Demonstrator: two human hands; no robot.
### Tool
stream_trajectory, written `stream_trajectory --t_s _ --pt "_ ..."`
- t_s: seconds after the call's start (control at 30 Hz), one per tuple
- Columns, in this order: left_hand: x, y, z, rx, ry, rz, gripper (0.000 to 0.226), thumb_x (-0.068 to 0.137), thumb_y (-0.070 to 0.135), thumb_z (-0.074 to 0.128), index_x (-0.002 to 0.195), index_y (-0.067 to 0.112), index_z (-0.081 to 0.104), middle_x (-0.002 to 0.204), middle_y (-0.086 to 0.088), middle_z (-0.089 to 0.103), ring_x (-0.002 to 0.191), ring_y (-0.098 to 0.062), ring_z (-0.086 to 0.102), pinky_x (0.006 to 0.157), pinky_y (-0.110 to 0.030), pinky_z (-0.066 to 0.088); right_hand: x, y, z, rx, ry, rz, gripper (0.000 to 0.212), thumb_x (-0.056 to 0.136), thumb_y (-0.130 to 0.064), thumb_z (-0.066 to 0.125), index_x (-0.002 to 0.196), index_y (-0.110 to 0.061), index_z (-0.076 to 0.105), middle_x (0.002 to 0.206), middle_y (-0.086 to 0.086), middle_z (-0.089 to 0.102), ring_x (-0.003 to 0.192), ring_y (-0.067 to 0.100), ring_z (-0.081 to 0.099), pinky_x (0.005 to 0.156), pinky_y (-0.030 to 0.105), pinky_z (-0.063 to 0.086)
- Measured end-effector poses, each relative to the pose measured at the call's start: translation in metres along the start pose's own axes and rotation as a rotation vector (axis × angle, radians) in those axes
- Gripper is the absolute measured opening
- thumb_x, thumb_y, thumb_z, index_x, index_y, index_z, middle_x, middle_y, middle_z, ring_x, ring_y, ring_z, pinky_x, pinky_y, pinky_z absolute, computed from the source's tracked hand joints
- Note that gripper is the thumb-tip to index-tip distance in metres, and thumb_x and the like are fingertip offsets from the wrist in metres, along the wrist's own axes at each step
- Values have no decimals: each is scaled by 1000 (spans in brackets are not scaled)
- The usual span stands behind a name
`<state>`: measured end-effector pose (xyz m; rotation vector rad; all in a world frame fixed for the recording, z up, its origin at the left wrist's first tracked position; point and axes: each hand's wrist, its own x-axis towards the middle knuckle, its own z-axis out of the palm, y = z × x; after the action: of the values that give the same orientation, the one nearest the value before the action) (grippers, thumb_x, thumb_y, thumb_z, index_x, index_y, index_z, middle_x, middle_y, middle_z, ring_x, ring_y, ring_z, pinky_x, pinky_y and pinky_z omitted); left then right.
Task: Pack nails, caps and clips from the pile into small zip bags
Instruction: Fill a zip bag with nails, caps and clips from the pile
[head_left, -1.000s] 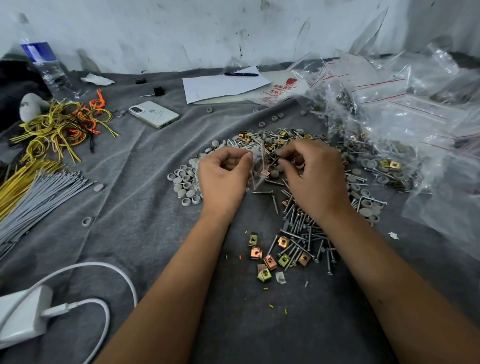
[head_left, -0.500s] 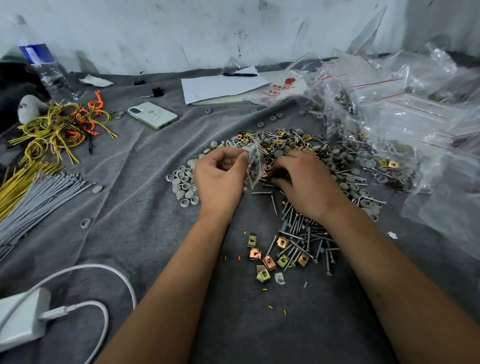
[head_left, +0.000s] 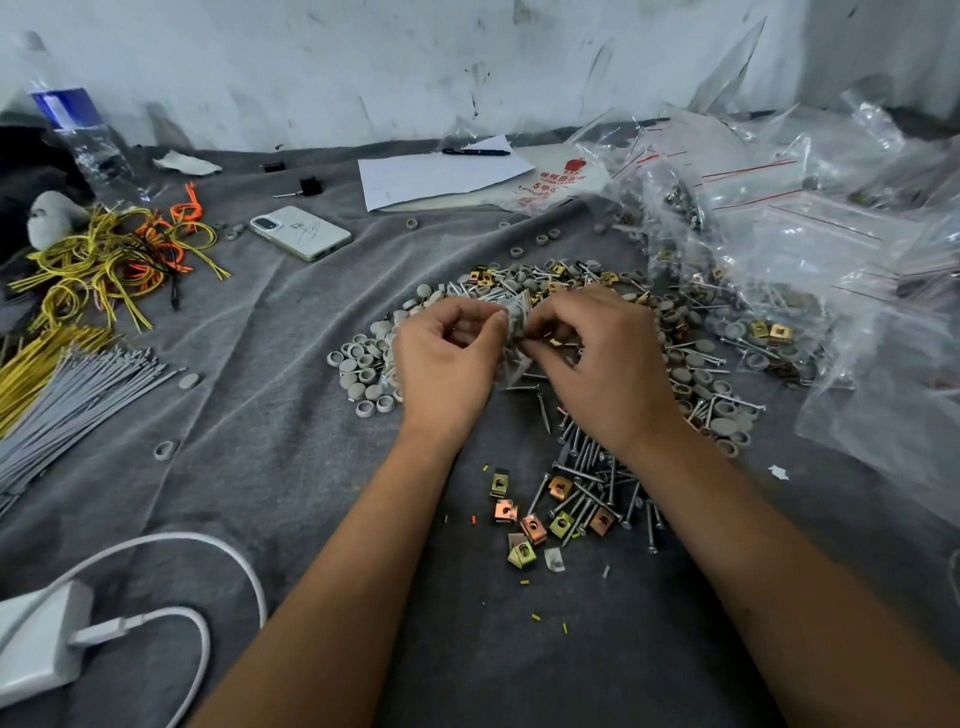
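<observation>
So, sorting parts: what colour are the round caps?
Grey round plastic caps, clearest in the head view.

The right hand (head_left: 605, 358) has been lifted off the pile and brought back to the small bag (head_left: 514, 332), now pinched by both hands.

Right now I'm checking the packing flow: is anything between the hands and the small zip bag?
Nothing visible. The left hand and the right hand both pinch the small zip bag directly, above the pile of nails, caps and clips.
</observation>
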<state>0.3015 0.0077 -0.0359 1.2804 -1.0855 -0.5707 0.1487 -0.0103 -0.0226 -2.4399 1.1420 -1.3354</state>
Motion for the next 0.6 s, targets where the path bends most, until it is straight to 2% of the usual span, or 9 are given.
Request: stream_trajectory --t_s 0.13,0.27,0.4,0.47,0.6 --pt "0 0 0 -22 8 -10 16 90 3 75 80 16 75 63 -2 69 52 -14 59 53 -29 51 0 2 6 -64 -103 -16 19 83 -7 80 101 -10 79 98 3 75 96 21 63 86 41 53" --pt "2 -2 0 -39 28 -18 16 90 5 76 81 18 76 68 -1 72 57 -11 60 59 -31 53 2 8 0 -41 -31 5 14 87 -12 79 101 -10 80 98 2 75 96 20 64 86 38 52" --pt "3 -4 -1 -51 54 -27 18 90 7 76 80 23 76 68 5 72 59 -7 61 59 -26 50 2 12 -4 -4 27 122 10 90 -13 75 100 -10 78 97 3 72 93 20 65 81 43 57" --pt "4 -4 -1 -69 72 -35 18 90 8 76 80 23 77 69 5 73 59 -7 61 59 -25 50 2 15 -5 -52 -20 185 12 92 -16 74 103 -12 77 102 3 72 99 23 65 86 42 56" --pt "5 -3 -2 -169 83 -54 17 90 7 75 81 21 78 66 2 71 55 -8 58 54 -22 48 0 17 -4 -347 -235 277 31 92 -34 74 118 -17 73 115 7 67 120 29 52 105 41 44"
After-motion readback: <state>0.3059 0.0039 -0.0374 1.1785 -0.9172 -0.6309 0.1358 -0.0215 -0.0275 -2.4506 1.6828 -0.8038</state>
